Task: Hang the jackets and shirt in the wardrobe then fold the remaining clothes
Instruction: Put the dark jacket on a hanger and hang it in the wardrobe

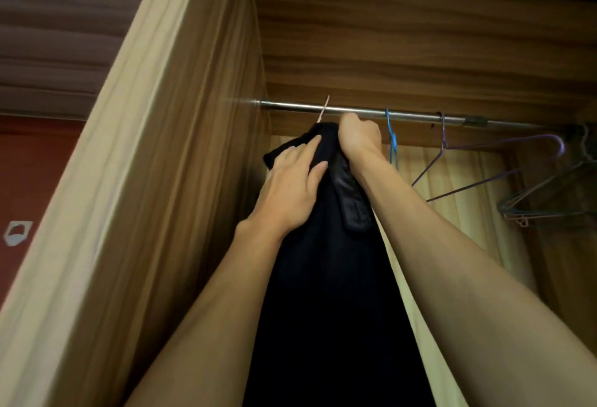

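Note:
A dark jacket point(326, 277) hangs straight down just under the metal rail point(290, 106) at the left end of the wooden wardrobe. A thin pale hanger hook point(324, 109) crosses the rail right above it. My left hand point(290, 187) lies flat on the jacket's left shoulder, fingers spread. My right hand point(358, 138) is a fist closed on the jacket's top just below the rail. A pale garment point(416, 309) hangs behind the jacket on its right side.
Empty hangers sit further right on the rail: a blue hanger point(392, 141), a purple wire hanger point(484, 164) and a bunch of hangers point(549, 196) at the far right. The wardrobe's side panel point(181, 148) stands close on the left.

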A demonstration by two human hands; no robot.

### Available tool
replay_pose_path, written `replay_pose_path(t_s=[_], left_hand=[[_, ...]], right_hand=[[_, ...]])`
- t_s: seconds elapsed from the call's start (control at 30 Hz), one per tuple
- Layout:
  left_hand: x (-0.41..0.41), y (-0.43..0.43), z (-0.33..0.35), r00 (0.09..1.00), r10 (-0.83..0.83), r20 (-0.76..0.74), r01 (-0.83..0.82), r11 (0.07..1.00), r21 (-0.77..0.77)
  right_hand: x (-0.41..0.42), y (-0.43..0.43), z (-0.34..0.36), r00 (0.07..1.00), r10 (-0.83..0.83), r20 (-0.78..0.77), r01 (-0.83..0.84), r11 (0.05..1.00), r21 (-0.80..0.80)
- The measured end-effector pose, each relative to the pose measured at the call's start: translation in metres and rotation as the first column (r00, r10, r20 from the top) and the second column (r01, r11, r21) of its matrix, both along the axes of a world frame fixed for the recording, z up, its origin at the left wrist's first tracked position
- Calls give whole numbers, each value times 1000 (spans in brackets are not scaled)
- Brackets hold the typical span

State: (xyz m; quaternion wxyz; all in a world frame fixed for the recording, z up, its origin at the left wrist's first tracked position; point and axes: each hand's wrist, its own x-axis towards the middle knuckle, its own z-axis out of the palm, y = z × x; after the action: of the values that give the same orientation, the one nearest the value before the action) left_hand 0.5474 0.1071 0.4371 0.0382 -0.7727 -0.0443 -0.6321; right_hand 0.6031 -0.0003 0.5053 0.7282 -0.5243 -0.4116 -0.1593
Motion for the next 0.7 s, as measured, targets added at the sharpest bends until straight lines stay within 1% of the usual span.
replay_pose_path(t_s=[0.1, 0.2, 0.3, 0.4, 0.47, 0.57, 0.63, 0.7], left_hand=[[10, 7, -17, 998, 40, -40, -41, 999, -11], [15, 8, -39, 1000, -6, -27, 5, 999, -47], [15, 2, -55, 999, 41, -24, -43, 994, -97], [14, -7, -62, 999, 46, -23, -48, 993, -111], [12, -10, -67, 999, 30, -23, -33, 992, -119], [7, -15, -76, 998, 60, -32, -64, 986, -151], [2, -23, -84, 997, 64, -35, -70, 982, -175], [-3, -33, -92, 997, 64, -40, -70, 979, -192]], right_hand=[[-2, 6, -8, 1000, 12, -15, -14, 996, -83], [-4, 11, -24, 999, -8, 46, 14, 991, -137], [-1, 10, -33, 996, -43, 79, 52, 991, -121], [3, 8, -40, 980, -130, 153, 150, 980, -131], [4, 6, -47, 955, -206, 213, 235, 964, -121], [5, -1, -61, 905, -306, 295, 349, 931, -104], [6, -7, -75, 879, -331, 343, 379, 922, -83], [6, -15, -91, 866, -318, 385, 366, 929, -57]])
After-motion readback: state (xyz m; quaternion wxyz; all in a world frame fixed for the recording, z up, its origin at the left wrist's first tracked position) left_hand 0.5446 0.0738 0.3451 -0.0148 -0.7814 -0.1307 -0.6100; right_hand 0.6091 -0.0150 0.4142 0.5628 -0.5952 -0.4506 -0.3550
